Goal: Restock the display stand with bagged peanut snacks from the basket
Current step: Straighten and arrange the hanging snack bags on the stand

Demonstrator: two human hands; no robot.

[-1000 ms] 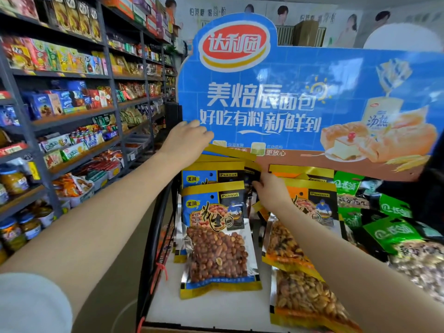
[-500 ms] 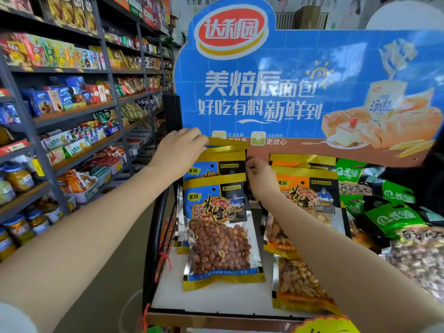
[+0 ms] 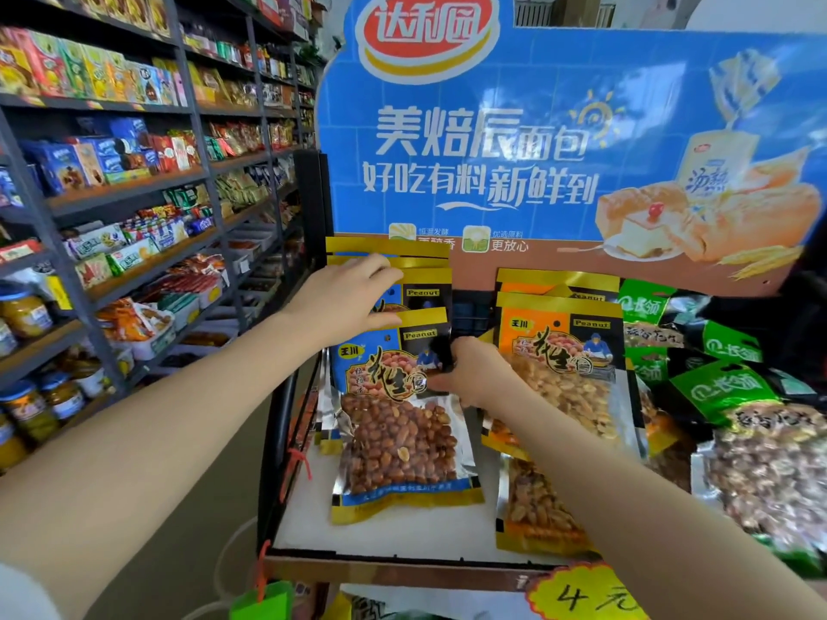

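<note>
A row of blue-and-gold peanut bags (image 3: 402, 445) lies overlapped on the white shelf of the display stand (image 3: 402, 532). My left hand (image 3: 347, 302) lies with straight fingers over the tops of the rear blue bags. My right hand (image 3: 474, 373) pinches the right edge of the front blue bag at its label. To the right lies a second row of orange-and-gold peanut bags (image 3: 568, 373). The basket is out of view.
Green bags of seeds (image 3: 725, 391) fill the stand's right side. A big blue bread poster (image 3: 537, 140) rises behind the shelf. Stocked store shelves (image 3: 134, 194) line the aisle on the left. A yellow price tag (image 3: 581, 595) hangs on the stand's front edge.
My left hand came down from the top of the rear bags onto their fronts. My right hand slid down from the gap between the rows to the front blue bag's edge. The view tilted down.
</note>
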